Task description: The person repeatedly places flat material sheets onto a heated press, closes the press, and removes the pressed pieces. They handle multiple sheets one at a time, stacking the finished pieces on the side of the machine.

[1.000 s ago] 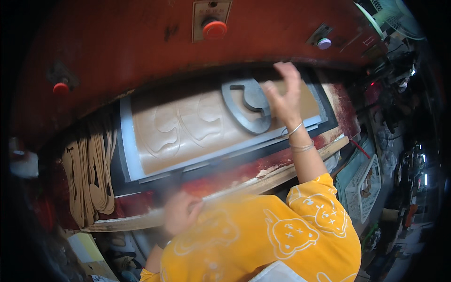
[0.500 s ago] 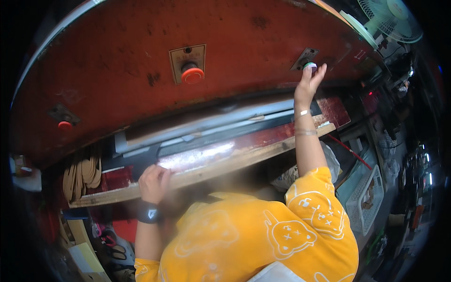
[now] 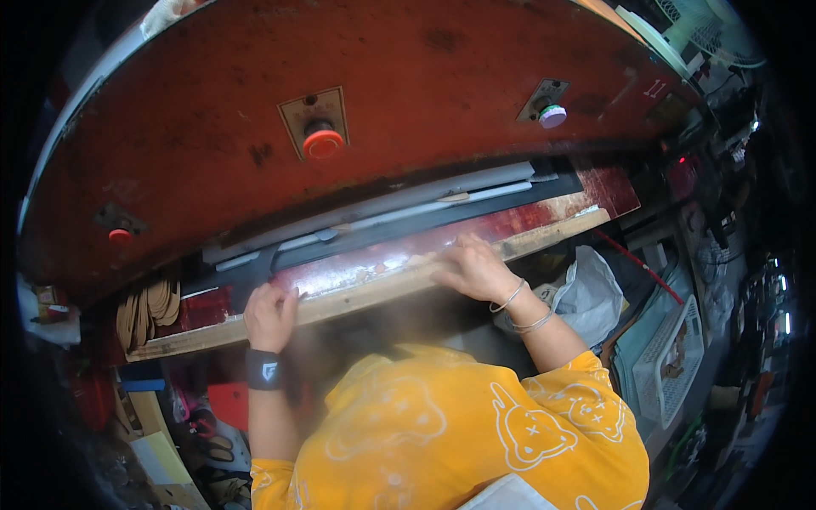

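Note:
At the left part of the table, my left hand [image 3: 270,316] is closed at the pale wooden edge strip [image 3: 365,306], a dark wristband below it. What its fingers hold, if anything, is hidden; a narrow dark strip [image 3: 270,259] rises just beyond them. My right hand [image 3: 478,268], with two bracelets at the wrist, is over the same wooden strip farther right, fingers bent and thumb apart. Past the hands lies the shiny dark red tabletop [image 3: 399,255], then a black sheet [image 3: 557,185] with long pale bars [image 3: 408,210] on it.
A large red machine panel [image 3: 408,93] overhangs the table, bearing two red buttons [image 3: 324,143] [image 3: 120,236] and a pale purple one [image 3: 552,116]. Tan curved pieces [image 3: 146,316] lie stacked at left. A white bag [image 3: 588,289] and white basket [image 3: 671,365] stand at right.
My right hand has come down from the pale purple button to the table's wooden edge. My left hand stays at the edge. The whole view has shifted a little.

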The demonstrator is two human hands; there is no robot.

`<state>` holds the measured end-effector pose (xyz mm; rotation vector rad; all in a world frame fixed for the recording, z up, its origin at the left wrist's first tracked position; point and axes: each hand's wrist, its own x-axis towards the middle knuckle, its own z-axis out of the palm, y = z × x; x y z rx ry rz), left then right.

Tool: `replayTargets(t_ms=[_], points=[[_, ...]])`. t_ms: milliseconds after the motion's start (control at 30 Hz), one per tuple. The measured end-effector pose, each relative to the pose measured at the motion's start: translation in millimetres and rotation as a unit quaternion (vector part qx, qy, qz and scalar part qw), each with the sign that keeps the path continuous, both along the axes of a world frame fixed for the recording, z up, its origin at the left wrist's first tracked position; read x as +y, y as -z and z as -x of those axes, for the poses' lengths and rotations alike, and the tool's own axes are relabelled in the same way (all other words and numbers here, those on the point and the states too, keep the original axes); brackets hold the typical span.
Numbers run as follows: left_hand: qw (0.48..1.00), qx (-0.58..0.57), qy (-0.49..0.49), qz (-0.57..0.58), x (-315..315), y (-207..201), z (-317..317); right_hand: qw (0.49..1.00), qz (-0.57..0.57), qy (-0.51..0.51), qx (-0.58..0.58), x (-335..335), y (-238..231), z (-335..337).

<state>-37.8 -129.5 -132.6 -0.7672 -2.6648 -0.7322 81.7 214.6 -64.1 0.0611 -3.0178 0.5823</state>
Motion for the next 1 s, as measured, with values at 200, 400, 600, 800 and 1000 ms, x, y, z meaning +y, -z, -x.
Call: replayTargets(t_ms=[200, 400, 600, 800, 1000], points=[[0.999, -0.025, -0.012, -0.024, 1.7, -4.9, -4.2, 0.998, -0.013, 0.016, 0.052, -4.5, 15.3, -15.4], [0.999, -0.034, 0.0, -0.012, 6.6, -12.1, -0.2, 0.997, -0.016, -0.02, -0.079, 4.2, -19.1, 3.4], [0.993, -0.11, 0.023, -0.017, 5.2, -24.9, 16.3, 0.984, 0.097, 0.104, 0.102, 22.1, -51.6, 106.3], [0.982, -0.176, 0.05, -0.041, 5.7, -32.2, 32.7, 0.988, -0.049, 0.146, 0.03, -14.4, -24.8, 216.3], [0.959, -0.279, 0.032, 0.039, 6.5, -40.8, 40.1, 0.991, 0.087, 0.094, 0.022, 40.1, -48.6, 207.4]])
